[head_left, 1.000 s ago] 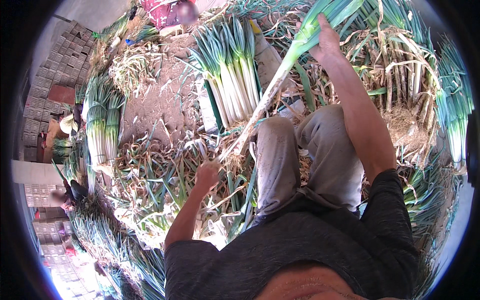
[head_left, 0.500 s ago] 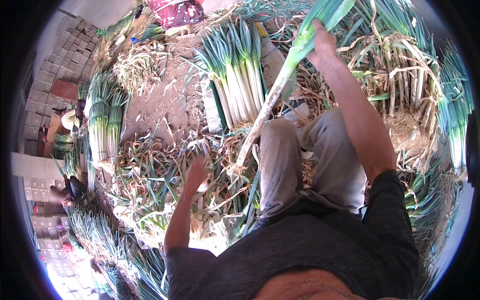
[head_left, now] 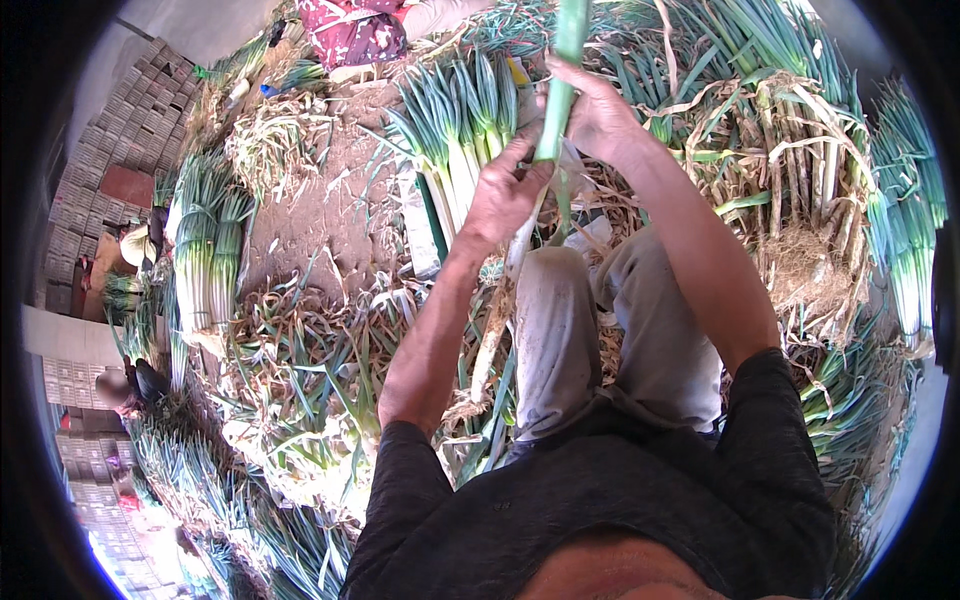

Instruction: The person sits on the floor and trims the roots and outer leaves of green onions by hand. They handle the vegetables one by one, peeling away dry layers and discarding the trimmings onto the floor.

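Note:
I hold a long green onion (head_left: 520, 240) upright over my knees (head_left: 553, 340), its green top (head_left: 568, 30) toward the far edge and its dirty white stem hanging down. My right hand (head_left: 590, 115) is closed round the green leaves. My left hand (head_left: 510, 190) is closed on the stalk just below and left of my right hand, with part of the stalk hidden behind it. Just beyond my left hand stands a row of trimmed green onions (head_left: 445, 130), white ends toward me.
Peelings and dry leaves (head_left: 300, 370) surround me. Untrimmed onions with roots (head_left: 800, 220) lie at the right, tied bundles (head_left: 205, 260) at the left beside bare soil (head_left: 300, 220). Another person (head_left: 140, 390) is at far left, near stacked crates (head_left: 130, 110). A patterned red bundle (head_left: 350, 35) is at the back.
My left hand has moved up and right from the leaf litter onto the stalk. My right hand has shifted left, and the onion now stands more upright with its root end lower.

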Demonstrator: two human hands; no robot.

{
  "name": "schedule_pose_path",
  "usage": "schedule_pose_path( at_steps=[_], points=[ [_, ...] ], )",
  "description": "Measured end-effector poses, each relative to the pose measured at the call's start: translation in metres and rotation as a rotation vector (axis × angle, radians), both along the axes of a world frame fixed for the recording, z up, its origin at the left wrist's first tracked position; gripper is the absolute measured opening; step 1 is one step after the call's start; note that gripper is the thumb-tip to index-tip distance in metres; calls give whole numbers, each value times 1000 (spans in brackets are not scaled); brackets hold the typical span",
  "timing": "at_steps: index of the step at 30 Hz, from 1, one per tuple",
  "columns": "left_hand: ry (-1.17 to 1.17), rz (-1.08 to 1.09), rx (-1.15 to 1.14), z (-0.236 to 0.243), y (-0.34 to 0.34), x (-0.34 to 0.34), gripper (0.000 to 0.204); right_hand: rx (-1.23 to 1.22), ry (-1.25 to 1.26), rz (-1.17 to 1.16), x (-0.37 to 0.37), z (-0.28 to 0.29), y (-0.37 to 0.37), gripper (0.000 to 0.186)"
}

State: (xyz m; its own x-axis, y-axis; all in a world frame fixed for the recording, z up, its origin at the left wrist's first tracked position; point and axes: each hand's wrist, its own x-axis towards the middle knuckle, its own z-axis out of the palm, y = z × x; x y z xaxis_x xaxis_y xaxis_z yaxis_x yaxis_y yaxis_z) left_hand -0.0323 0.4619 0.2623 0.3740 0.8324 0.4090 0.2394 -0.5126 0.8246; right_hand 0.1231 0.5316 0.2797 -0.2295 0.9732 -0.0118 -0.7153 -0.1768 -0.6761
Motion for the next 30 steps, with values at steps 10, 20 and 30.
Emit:
schedule_pose_path(
  at_steps=[10, 20, 30],
  points=[
    [-723, -113, -590, -5, -2, 4, 36, -38, 43, 55, -10, -10, 3, 28],
    [-650, 313, -407, -19, 13, 33, 12, -8, -76, -83, -23, -20, 1, 26],
    [-285, 329, -337, -27, -19, 6, 27, 18, -119, -126, -16, -21, -3, 29]
  ],
)
